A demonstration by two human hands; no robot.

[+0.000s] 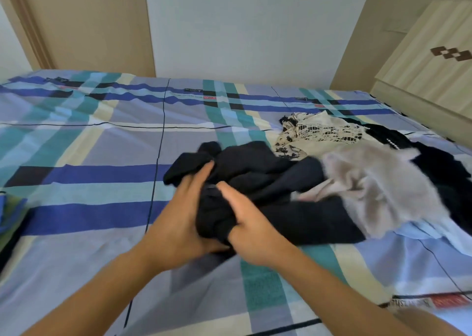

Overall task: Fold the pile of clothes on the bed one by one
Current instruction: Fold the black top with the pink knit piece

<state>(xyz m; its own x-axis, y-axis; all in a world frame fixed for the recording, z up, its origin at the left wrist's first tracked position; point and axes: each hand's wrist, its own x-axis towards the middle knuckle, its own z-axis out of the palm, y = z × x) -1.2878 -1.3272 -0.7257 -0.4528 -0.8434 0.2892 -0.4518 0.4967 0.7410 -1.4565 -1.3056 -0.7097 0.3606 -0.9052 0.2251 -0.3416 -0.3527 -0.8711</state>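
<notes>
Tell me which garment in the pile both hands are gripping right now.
The dark navy garment at the pile's left end; left hand and right hand both grip it. The grey fuzzy one and cream patterned one lie untouched.

- One head-worn wide-angle view, looking forward and down across the bed [76,182] toward the far wall [242,24].
- Close range: both forearms enter from the lower edge.
- Straight edges bow near the frame borders.
</notes>
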